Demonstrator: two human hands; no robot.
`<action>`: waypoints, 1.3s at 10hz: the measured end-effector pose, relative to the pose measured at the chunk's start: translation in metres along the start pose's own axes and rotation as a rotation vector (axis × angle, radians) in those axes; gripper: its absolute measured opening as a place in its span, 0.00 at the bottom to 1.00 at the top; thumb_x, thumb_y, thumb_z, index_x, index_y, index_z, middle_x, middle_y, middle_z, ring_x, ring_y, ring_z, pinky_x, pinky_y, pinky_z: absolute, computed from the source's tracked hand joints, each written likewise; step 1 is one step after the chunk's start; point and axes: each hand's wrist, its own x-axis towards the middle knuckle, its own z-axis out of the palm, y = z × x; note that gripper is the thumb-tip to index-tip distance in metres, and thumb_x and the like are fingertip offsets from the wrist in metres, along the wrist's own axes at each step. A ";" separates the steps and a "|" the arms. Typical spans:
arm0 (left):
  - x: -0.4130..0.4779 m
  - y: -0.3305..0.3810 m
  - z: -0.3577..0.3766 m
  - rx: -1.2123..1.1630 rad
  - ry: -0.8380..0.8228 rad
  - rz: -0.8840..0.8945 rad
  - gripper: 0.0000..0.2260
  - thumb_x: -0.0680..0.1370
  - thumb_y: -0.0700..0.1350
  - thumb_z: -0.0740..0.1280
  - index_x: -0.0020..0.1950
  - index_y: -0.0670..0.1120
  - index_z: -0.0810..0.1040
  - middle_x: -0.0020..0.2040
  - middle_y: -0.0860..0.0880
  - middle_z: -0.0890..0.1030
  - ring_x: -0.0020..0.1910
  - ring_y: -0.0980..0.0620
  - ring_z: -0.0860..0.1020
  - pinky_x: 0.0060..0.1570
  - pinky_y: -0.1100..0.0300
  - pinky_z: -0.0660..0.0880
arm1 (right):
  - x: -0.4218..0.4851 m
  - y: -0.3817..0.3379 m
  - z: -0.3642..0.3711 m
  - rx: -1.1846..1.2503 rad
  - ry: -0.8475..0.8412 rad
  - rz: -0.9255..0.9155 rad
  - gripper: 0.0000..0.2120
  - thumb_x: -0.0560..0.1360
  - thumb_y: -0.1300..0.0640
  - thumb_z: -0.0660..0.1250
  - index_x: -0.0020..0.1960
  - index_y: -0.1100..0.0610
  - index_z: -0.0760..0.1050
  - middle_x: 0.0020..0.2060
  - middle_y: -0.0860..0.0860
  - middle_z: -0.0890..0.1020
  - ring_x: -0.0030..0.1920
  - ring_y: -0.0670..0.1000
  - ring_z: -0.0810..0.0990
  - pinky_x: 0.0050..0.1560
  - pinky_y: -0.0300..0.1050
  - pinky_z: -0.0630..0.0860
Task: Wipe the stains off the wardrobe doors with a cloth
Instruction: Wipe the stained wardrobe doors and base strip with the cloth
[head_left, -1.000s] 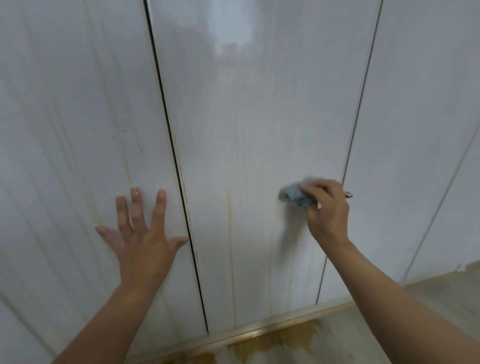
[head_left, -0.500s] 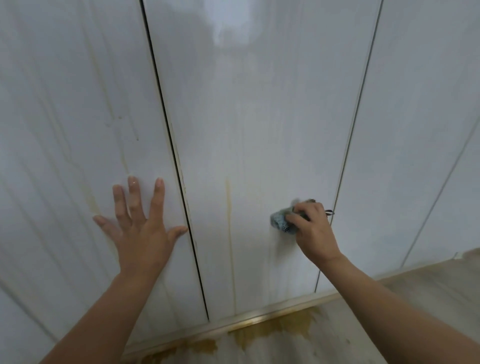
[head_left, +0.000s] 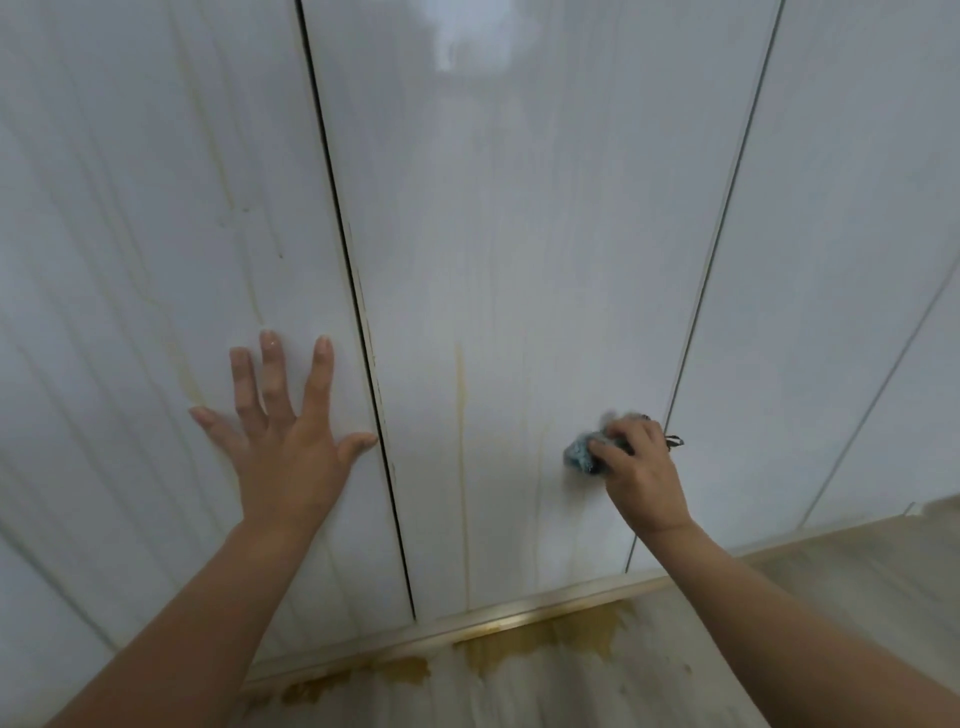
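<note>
White wardrobe doors fill the view. The middle door (head_left: 509, 260) carries a yellowish vertical streak (head_left: 461, 415) and fainter drip lines low down. My right hand (head_left: 641, 475) grips a bunched blue-grey cloth (head_left: 584, 453) and presses it against the lower right part of the middle door, near its right seam. The left door (head_left: 130, 260) has pale brownish streaks too. My left hand (head_left: 283, 436) lies flat on it with fingers spread, thumb tip close to the dark gap between the doors.
A right door (head_left: 841, 260) stands beyond the thin seam. A pale trim strip (head_left: 519, 618) runs along the doors' bottom edge. Below it the light floor (head_left: 571, 686) has a yellow-brown puddle stain (head_left: 561, 636).
My right hand has slid the cloth downward along the middle door over the last second. My left hand has stayed flat on the left door.
</note>
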 end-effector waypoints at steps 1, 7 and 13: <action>0.001 0.002 0.000 0.008 0.014 -0.005 0.61 0.63 0.63 0.80 0.84 0.59 0.43 0.85 0.45 0.42 0.82 0.44 0.35 0.64 0.14 0.47 | 0.026 -0.011 -0.029 0.114 0.091 0.138 0.10 0.71 0.70 0.70 0.48 0.61 0.85 0.48 0.59 0.79 0.51 0.58 0.74 0.54 0.47 0.76; 0.000 0.001 0.002 0.035 0.013 -0.005 0.62 0.63 0.63 0.80 0.84 0.59 0.42 0.85 0.43 0.44 0.83 0.40 0.39 0.65 0.14 0.49 | 0.042 -0.034 -0.039 0.129 0.268 0.164 0.11 0.65 0.67 0.70 0.46 0.60 0.85 0.42 0.54 0.77 0.42 0.57 0.77 0.41 0.44 0.71; -0.001 0.001 -0.004 0.036 -0.002 -0.004 0.57 0.65 0.65 0.78 0.84 0.58 0.46 0.85 0.42 0.48 0.83 0.39 0.43 0.66 0.15 0.50 | 0.064 -0.083 -0.005 0.047 0.288 -0.076 0.17 0.78 0.69 0.66 0.61 0.51 0.79 0.56 0.62 0.78 0.56 0.63 0.74 0.56 0.51 0.73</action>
